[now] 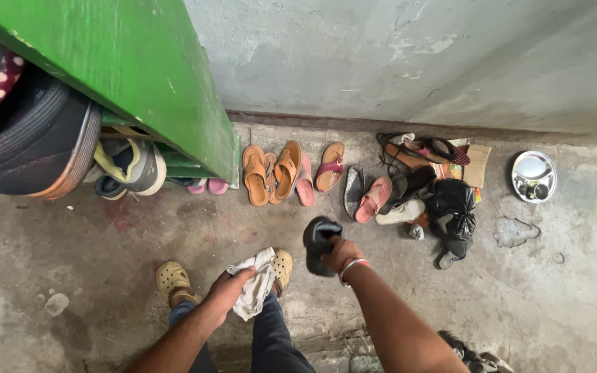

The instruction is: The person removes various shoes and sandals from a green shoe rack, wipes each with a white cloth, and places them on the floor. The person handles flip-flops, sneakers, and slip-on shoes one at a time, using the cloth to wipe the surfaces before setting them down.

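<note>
black shoe gripped in right hand, held above the concrete floor in front of a row of sandals. left hand clenched around a white cloth, near the shoe, not touching. steel plate lies well apart by the wall.
</note>
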